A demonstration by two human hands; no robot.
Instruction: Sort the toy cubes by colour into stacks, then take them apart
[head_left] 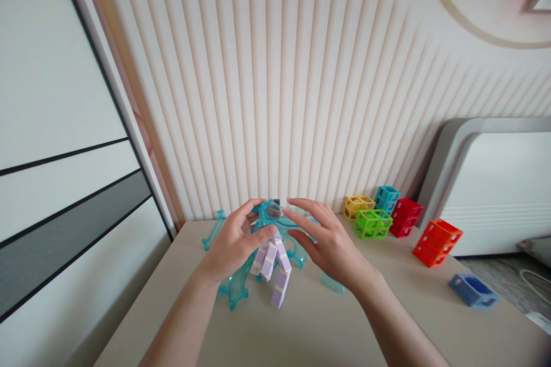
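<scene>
My left hand curls its fingers round a clear teal plastic track piece held above the table. Beneath it hang several pale purple blocks, joined in a chain that reaches down to the tabletop. My right hand is at the right side of the same teal piece, fingers stretched out and touching its top edge. More curved teal track parts lie under and behind both hands.
On the beige table, at the right, stand open-frame cubes: yellow, teal, green, red, orange and a blue one near the right edge. A ribbed wall is behind.
</scene>
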